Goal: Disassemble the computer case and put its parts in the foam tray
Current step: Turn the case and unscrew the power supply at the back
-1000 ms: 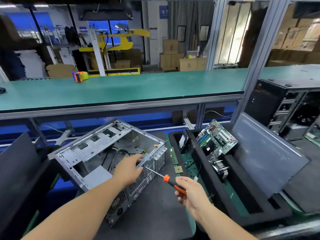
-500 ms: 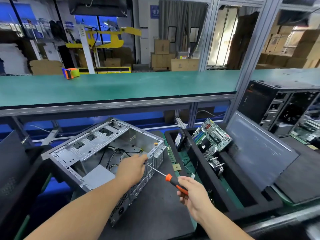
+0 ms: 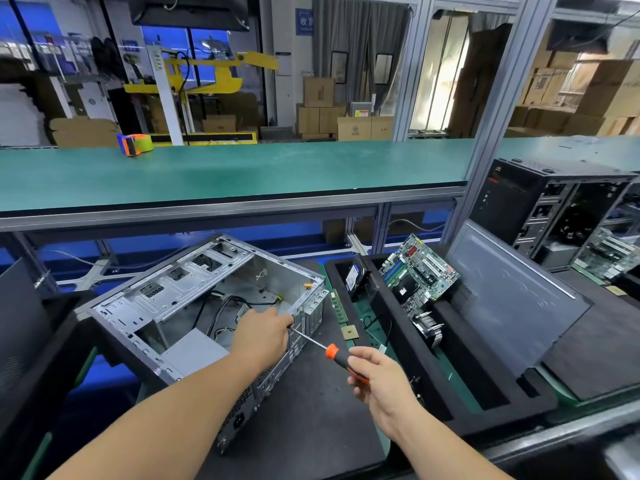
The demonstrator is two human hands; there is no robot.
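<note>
An open grey metal computer case lies on its side on a black mat, with loose black cables inside. My left hand rests on the case's near rear edge, fingers closed around the tip of a screwdriver. My right hand grips that screwdriver's orange and black handle, shaft pointing at the case's rear panel. To the right lies the black foam tray, holding a green motherboard, a hard drive, a RAM stick, a CPU chip and a heatsink.
A grey side panel leans against the tray's right side. Another black computer tower stands at the far right. A green shelf with a tape dispenser runs above the work area. A dark panel stands at left.
The view has shifted slightly. Both hands stay by the case's rear edge with the screwdriver tip against it; the right hand has dropped a little.
</note>
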